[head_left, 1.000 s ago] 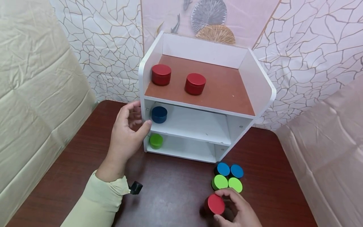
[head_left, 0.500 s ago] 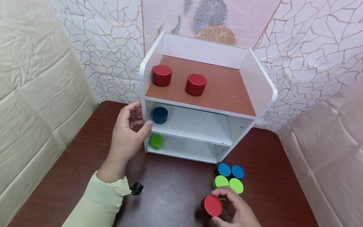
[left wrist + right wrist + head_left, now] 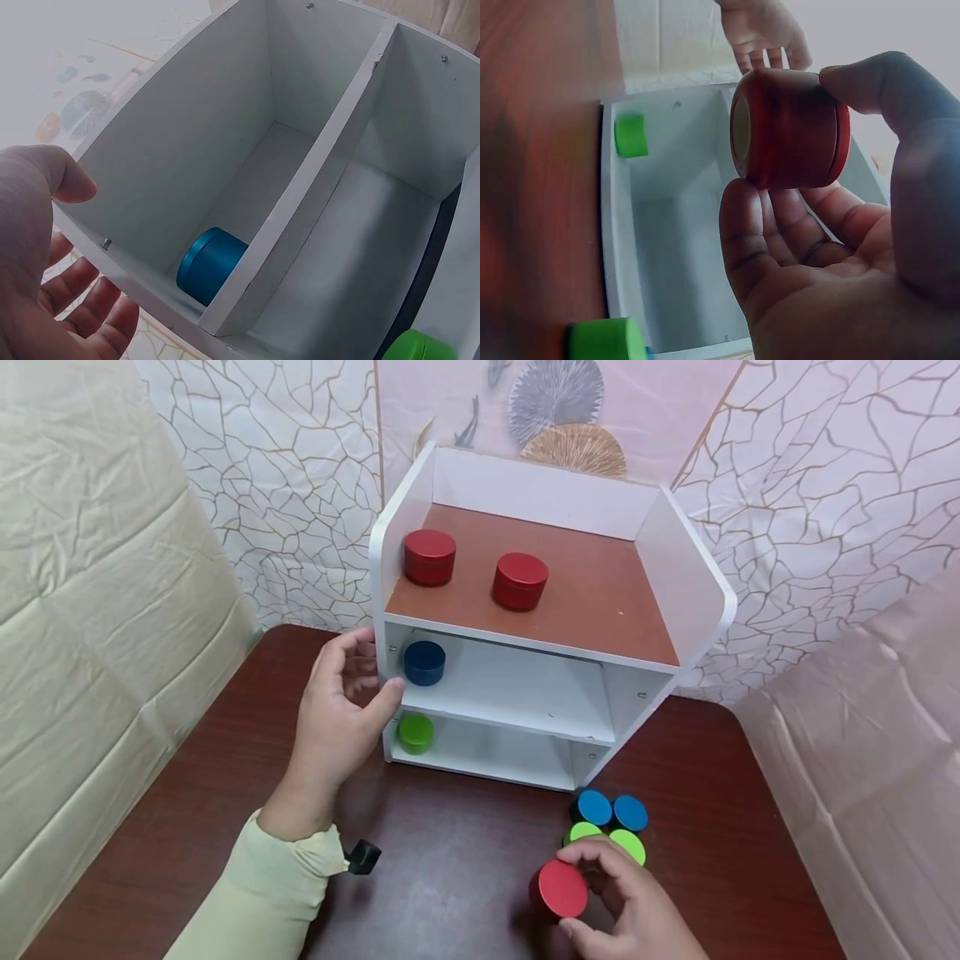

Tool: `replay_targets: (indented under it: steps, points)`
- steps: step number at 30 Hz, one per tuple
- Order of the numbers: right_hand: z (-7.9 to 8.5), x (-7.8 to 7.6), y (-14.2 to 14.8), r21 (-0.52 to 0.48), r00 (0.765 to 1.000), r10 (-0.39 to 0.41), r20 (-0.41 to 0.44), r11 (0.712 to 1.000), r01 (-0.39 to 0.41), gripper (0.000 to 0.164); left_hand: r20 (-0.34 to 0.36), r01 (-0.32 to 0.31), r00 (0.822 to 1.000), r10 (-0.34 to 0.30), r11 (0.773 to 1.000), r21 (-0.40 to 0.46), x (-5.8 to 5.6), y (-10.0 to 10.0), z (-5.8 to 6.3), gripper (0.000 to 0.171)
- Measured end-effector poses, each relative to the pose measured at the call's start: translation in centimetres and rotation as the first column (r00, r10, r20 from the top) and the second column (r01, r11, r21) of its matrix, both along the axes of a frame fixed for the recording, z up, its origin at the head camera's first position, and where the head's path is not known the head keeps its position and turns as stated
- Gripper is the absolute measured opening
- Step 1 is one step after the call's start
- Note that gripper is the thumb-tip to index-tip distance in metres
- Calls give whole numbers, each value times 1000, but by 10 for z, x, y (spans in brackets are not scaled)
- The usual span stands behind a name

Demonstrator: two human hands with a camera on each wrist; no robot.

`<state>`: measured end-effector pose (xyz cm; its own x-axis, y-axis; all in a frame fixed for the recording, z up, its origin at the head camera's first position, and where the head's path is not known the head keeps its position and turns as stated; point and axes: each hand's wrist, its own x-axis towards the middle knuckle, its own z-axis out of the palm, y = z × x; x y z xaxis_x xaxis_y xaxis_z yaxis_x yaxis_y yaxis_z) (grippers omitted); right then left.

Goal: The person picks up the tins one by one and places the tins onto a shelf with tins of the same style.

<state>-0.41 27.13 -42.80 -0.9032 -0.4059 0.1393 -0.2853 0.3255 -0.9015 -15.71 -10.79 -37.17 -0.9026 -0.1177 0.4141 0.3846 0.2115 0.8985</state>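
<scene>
My right hand (image 3: 630,902) grips a red round tin (image 3: 562,891) between thumb and fingers, close over the table. In the right wrist view this red tin (image 3: 791,127) lies sideways to the camera, its pale base showing. My left hand (image 3: 337,714) holds the left side panel of a small white shelf unit (image 3: 517,643), thumb at the front edge and fingers on the outer side. Two red tins (image 3: 430,557) stand on the brown top shelf. A blue tin (image 3: 424,663) sits at the left of the middle shelf, a green tin (image 3: 416,732) below it.
Right of the shelf unit's front, two blue tins (image 3: 630,812) stand on the dark wooden table (image 3: 450,852) behind two green tins (image 3: 628,845), which my right hand partly covers. Patterned cloth (image 3: 292,485) hangs behind the shelf. A black block (image 3: 363,857) is at the left cuff.
My right hand has shifted slightly left with the red tin, then a little up, covering more of the near green tins. The left hand has kept its place on the shelf unit.
</scene>
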Motion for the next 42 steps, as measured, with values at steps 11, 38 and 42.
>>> replay_targets:
  steps: [11,38,42]
  points:
    - [25,-9,-2,62,998,-49,-27,997,50,61,-4,2,1000,-2,1000,3,-1,1,1,62]
    - [111,-40,6,24,960,-39,-279,999,48,66,-25,9,1000,-8,1000,30,0,2,0,61]
    - [130,-46,5,13,957,-40,-286,999,45,66,-24,10,1000,-9,999,37,0,2,0,61]
